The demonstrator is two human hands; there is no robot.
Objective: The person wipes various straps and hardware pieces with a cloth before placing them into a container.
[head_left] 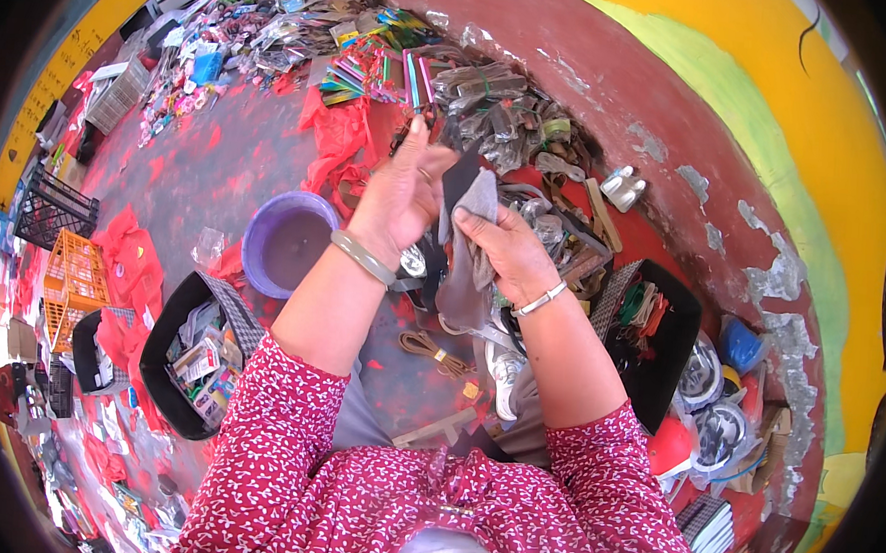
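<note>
My right hand point(510, 245) grips a folded grey cloth piece point(482, 200), thumb pressed on its near side. A flat black piece point(458, 179) stands up against the cloth's left side, and a limp greyish-brown part point(464, 296) hangs below; whether these are joined, I cannot tell. Just left of the black piece, my left hand point(405, 189) is raised with its fingers apart and nothing visible in it. Beneath the hands, a tied brown cord bundle point(433, 354) lies on the floor between my legs, with a white shoe point(505, 380) beside it.
A purple bucket point(290, 245) stands left of my left forearm. Black bins hold small packets point(198, 364) on the left and coloured bundles point(645, 312) on the right. Plastic-wrapped packs point(497, 109) are heaped against the peeling red wall point(613, 95). Orange crates point(70, 282) stand far left.
</note>
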